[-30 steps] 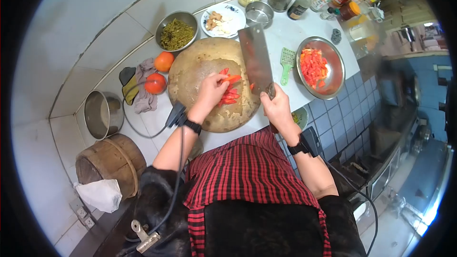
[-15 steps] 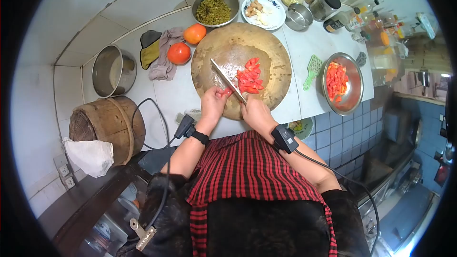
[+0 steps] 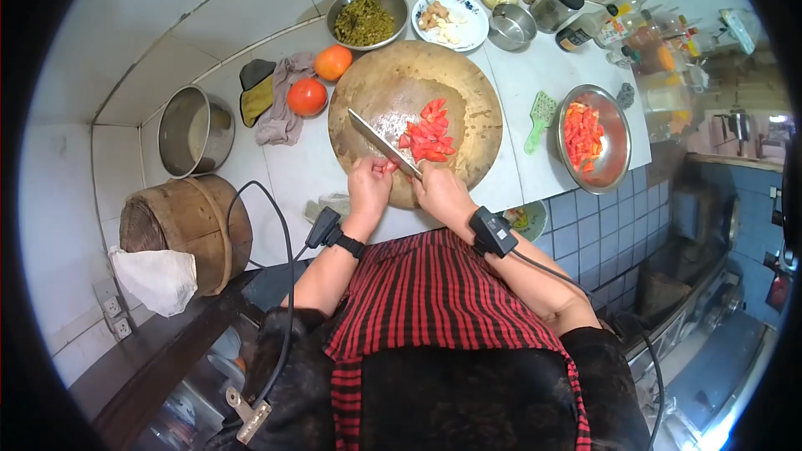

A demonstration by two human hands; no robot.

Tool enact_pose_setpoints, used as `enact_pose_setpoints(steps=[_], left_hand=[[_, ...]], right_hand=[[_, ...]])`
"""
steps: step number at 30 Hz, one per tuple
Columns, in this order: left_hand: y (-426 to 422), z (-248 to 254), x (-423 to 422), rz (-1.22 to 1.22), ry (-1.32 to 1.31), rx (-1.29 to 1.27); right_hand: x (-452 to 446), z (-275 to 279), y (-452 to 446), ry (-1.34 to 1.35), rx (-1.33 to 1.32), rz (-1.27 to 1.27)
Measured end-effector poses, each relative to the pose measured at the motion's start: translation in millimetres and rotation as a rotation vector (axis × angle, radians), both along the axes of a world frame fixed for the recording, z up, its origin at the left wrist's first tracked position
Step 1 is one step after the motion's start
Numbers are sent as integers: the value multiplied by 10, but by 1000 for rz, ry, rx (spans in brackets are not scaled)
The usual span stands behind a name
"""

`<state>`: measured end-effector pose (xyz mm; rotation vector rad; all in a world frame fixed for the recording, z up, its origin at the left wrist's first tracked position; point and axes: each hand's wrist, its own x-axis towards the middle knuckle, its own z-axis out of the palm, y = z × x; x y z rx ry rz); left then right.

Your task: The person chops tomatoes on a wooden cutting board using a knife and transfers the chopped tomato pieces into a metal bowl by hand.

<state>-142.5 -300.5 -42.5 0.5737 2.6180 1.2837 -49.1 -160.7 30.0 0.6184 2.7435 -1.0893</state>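
Observation:
My right hand [image 3: 443,192] is closed round the handle of a kitchen knife [image 3: 376,138], whose blade slants up and left across the round wooden chopping board [image 3: 468,92]. Close to the blade's left side, my left hand [image 3: 368,188] pinches a small red tomato piece [image 3: 390,166] at the board's near edge. Cut tomato pieces [image 3: 429,131] lie in a loose pile to the right of the blade. Two whole tomatoes, one red [image 3: 307,97] and one more orange [image 3: 332,62], sit left of the board.
A steel bowl of cut red pieces [image 3: 614,150] stands right, beside a green grater [image 3: 540,117]. Behind the board are a bowl of chopped greens [image 3: 365,21] and a plate with ginger and garlic [image 3: 472,25]. A steel pot [image 3: 180,134] and wooden bucket [image 3: 188,225] stand left.
The knife has moved slightly left over the board, toward my left hand. A tomato piece now lies at the left side of the pile. The whole view has shifted a little.

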Motion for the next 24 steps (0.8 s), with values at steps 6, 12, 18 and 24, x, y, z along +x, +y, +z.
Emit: enact_pose_setpoints(steps=[6,12,18,24], left_hand=[[2,18,62,36,-42,22],[46,37,18,-24,51,-79],[299,199,-8,39,-357,324],[582,624,101,-552,377,367]], right_hand=[[179,238,-43,-119,55,63],[100,-10,-69,-131,88,46],[236,279,273,117,-308,-306],[182,414,493,93,-1091,-689]])
